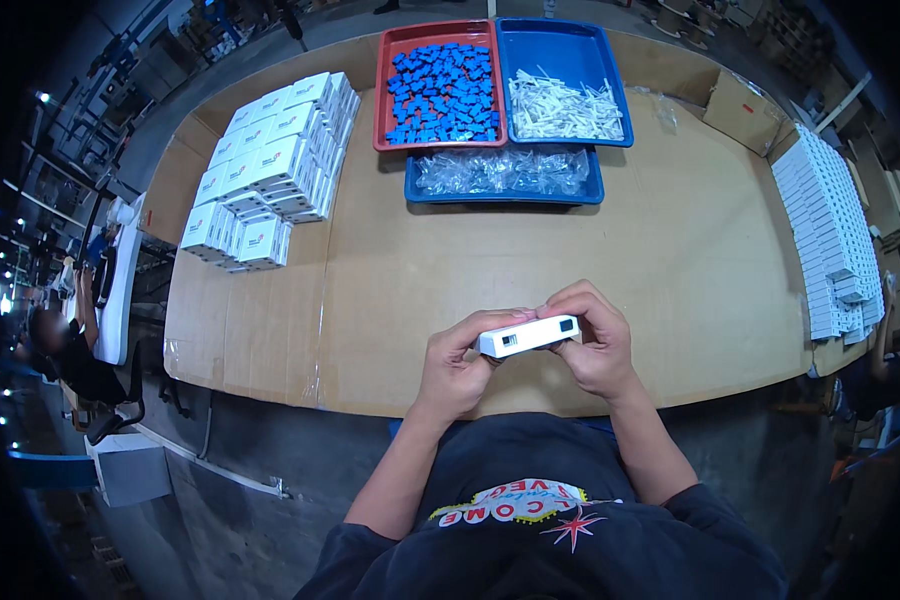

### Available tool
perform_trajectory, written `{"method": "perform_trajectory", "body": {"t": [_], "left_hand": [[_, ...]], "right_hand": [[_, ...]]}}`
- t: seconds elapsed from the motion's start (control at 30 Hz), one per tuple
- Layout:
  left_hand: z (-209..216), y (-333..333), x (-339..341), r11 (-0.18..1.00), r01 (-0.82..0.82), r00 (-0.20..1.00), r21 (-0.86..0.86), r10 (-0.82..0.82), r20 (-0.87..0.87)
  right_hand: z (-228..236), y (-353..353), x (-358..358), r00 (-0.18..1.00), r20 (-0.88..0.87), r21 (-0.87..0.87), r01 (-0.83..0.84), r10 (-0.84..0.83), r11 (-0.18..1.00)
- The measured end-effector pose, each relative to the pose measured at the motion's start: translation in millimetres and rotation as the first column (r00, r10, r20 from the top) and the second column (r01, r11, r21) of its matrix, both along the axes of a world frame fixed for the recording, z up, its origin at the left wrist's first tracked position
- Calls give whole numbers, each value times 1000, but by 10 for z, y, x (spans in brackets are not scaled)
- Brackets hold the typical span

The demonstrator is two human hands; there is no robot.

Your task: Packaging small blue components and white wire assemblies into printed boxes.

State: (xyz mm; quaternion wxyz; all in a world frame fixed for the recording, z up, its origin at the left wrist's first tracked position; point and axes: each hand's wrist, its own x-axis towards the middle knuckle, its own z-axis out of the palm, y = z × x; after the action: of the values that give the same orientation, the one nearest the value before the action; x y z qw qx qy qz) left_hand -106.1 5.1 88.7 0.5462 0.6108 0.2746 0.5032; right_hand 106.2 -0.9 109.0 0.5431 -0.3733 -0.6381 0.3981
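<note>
White box [528,335] in both hands, fingers hiding its back edge

We hold a small white box [528,335] between our left hand [460,370] and right hand [595,345] over the cardboard-covered bench [690,250]; a red tray [440,85] of blue parts sits far ahead.

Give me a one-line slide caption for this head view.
Both hands, left hand and right hand, hold a small white box over a cardboard-covered table.
</note>
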Motion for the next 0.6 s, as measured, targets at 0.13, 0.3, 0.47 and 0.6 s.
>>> {"method": "perform_trajectory", "body": {"t": [0.13,0.3,0.47,0.6], "left_hand": [[8,18,40,998,-15,1000,-64,16,25],[25,13,169,960,-277,958,29,279,-63],[90,49,162,928,-178,888,326,294,-353],[-108,-11,173,950,-255,886,180,304,-351]], "right_hand": [[-93,53,-2,998,26,69,50,-52,996],[-116,27,-167,998,-60,-316,11,-31,949],[-213,43,-233,947,-320,-351,-95,-24,932],[-165,260,-125,995,-95,109,53,-43,993]]}}
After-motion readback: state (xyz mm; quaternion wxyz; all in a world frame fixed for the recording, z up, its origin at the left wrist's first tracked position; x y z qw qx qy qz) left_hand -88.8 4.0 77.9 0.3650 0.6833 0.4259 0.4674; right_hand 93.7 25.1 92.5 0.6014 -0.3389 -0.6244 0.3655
